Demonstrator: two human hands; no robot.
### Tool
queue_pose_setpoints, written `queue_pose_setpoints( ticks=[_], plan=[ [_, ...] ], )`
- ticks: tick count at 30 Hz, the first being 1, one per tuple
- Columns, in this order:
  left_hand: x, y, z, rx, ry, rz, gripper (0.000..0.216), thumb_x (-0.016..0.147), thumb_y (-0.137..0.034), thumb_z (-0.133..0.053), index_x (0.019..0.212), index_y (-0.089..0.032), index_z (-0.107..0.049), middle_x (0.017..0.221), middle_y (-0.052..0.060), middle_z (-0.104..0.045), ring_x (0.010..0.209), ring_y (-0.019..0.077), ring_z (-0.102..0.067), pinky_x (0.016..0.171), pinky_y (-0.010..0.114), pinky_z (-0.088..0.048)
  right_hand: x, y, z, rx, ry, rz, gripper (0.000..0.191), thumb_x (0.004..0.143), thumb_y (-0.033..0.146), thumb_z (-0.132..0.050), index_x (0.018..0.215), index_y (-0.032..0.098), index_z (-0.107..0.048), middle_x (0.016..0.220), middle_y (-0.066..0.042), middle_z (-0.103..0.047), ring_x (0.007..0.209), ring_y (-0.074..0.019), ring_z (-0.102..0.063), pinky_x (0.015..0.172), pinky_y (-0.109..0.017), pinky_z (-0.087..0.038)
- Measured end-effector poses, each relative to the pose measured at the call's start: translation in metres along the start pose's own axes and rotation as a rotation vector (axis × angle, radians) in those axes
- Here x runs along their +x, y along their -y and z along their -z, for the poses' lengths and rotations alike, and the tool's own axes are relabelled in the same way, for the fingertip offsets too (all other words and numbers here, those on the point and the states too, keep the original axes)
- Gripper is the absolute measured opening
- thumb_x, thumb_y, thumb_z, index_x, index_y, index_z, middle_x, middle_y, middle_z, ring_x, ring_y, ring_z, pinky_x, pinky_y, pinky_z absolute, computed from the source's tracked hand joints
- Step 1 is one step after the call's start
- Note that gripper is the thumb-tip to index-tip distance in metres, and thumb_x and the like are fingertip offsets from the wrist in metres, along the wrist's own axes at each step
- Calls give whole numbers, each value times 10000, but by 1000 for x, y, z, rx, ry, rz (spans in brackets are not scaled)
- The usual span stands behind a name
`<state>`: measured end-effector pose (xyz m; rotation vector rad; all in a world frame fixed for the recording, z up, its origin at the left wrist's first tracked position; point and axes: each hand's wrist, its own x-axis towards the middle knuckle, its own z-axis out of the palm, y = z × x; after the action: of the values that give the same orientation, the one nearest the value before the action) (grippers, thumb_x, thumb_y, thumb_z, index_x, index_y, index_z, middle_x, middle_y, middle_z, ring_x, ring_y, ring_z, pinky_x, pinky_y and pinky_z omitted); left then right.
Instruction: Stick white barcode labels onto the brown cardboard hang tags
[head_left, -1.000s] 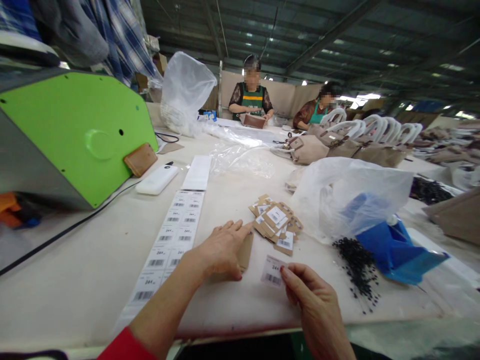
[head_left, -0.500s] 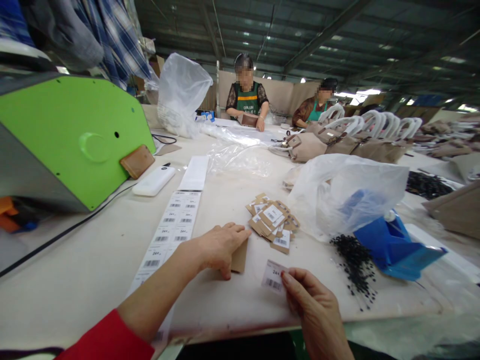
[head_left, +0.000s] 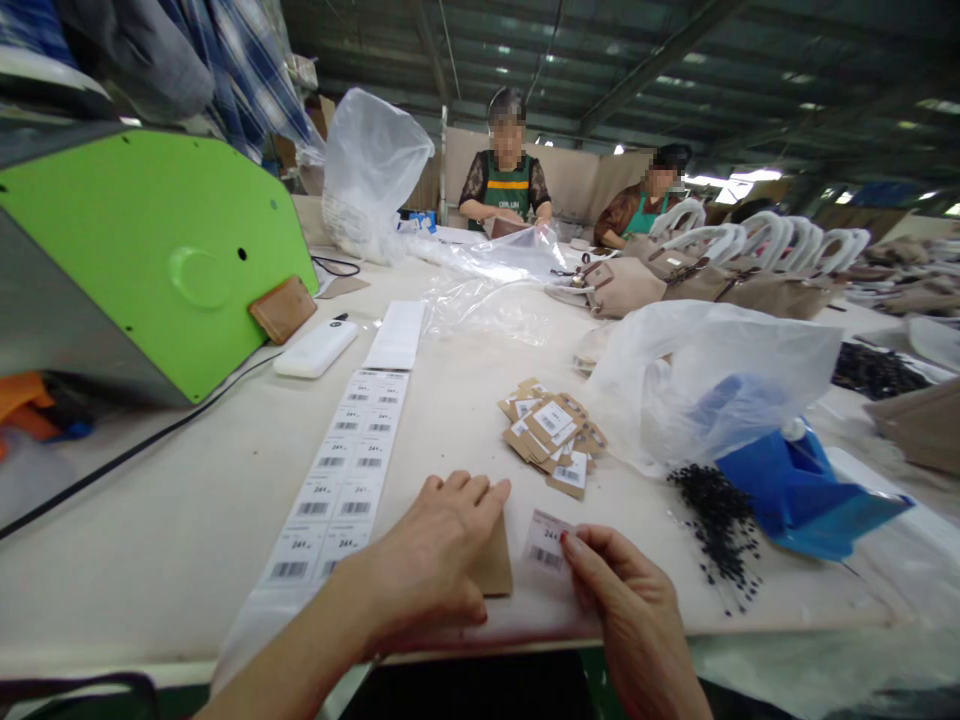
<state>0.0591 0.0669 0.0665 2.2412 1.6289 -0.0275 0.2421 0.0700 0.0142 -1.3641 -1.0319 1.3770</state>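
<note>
My left hand (head_left: 450, 540) lies over a brown cardboard tag (head_left: 496, 565) near the table's front edge. Its fingers reach across the far side of the card and the thumb sits by the near edge, so part of the tag is hidden. Between thumb and fingers, my right hand (head_left: 630, 600) pinches a barcode price sticker (head_left: 546, 542) by its right side, just to the right of the tag. A strip of barcode stickers (head_left: 352, 450) runs along the table left of my left hand. Beyond both hands is a loose pile of cardboard tags (head_left: 551, 425), some bearing white stickers.
A green-sided machine (head_left: 165, 260) stands at left, with a brown case (head_left: 283, 308) and a white power bank (head_left: 315, 348) beside it. On the right are black tag strings (head_left: 716, 525), a blue box (head_left: 817, 490), a plastic bag (head_left: 697, 370) and handbags (head_left: 622, 285). Two people work opposite.
My left hand has drawn the cardboard tag toward the table's front edge and slightly right. My right hand keeps its pinch on the sticker, almost still. The view has shifted a little.
</note>
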Motion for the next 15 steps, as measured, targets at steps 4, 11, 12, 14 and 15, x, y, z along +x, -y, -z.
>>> queue_pose_setpoints(
  ticks=[4, 11, 12, 14, 15],
  plan=[
    [-10, 0, -18, -30, -56, 10, 1048, 562, -316, -792, 1430, -68, -260, 1439, 208, -403, 1295, 350, -402, 1043, 510, -365, -1, 8, -6, -29, 91, -25, 427, 559, 536, -782, 656, 145, -642, 493, 55, -449, 475, -63, -336, 446, -182, -262],
    [-39, 22, -70, 21, -745, -117, 601, 751, -210, -632, 1311, -123, -432, 1294, 169, -561, 1173, 276, -544, 924, 412, -517, 5, 9, -17, -133, 278, -66, 363, 635, 491, -743, 650, 148, -625, 505, 52, -492, 459, -54, -344, 434, -183, -244],
    [-44, 22, -78, 10, -840, -154, 436, 816, -167, -551, 1246, -125, -498, 1220, 143, -611, 1130, 238, -570, 919, 366, -521, 5, 9, -19, -140, 297, -75, 357, 636, 483, -741, 651, 145, -626, 524, 42, -518, 474, -58, -371, 447, -182, -266],
    [-50, 20, -90, 5, -940, -231, 280, 877, -122, -483, 1138, -115, -585, 1112, 118, -661, 1090, 210, -582, 918, 317, -516, 7, 9, -23, -156, 314, -88, 339, 645, 462, -735, 658, 140, -629, 570, 26, -563, 517, -69, -421, 478, -181, -301],
    [-52, 19, -95, 10, -961, -259, 246, 888, -116, -485, 1099, -105, -611, 1074, 113, -675, 1076, 210, -585, 912, 310, -518, 7, 9, -24, -169, 316, -96, 332, 649, 454, -732, 657, 139, -629, 578, 23, -570, 525, -70, -429, 481, -181, -303]
  ],
)
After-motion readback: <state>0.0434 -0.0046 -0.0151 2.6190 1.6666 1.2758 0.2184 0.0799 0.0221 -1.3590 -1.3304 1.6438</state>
